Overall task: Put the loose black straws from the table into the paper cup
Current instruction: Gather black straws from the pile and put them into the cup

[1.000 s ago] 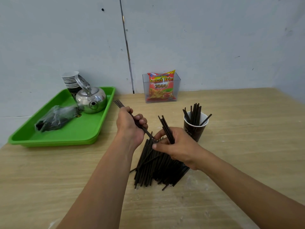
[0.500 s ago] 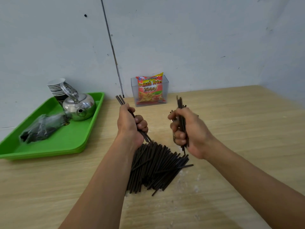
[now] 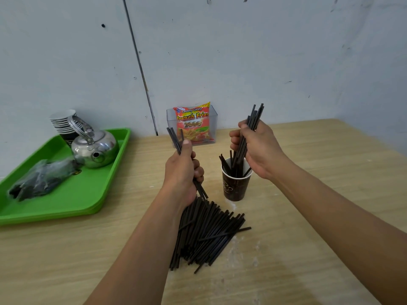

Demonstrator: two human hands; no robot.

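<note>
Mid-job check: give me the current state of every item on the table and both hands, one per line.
Left hand: closed on a few black straws, held above the pile.
Right hand: closed on a straw bundle, lower ends in the paper cup.
Paper cup: upright, partly filled with straws.
Loose straw pile: lying flat on the table.
Kettle: upright on green tray, lid on.
Stacked cups: nested, upright.
Snack packet: standing in clear box.

"Kentang Goreng French Fries 2000" on the red snack packet [image 3: 193,123] in a clear box
</note>
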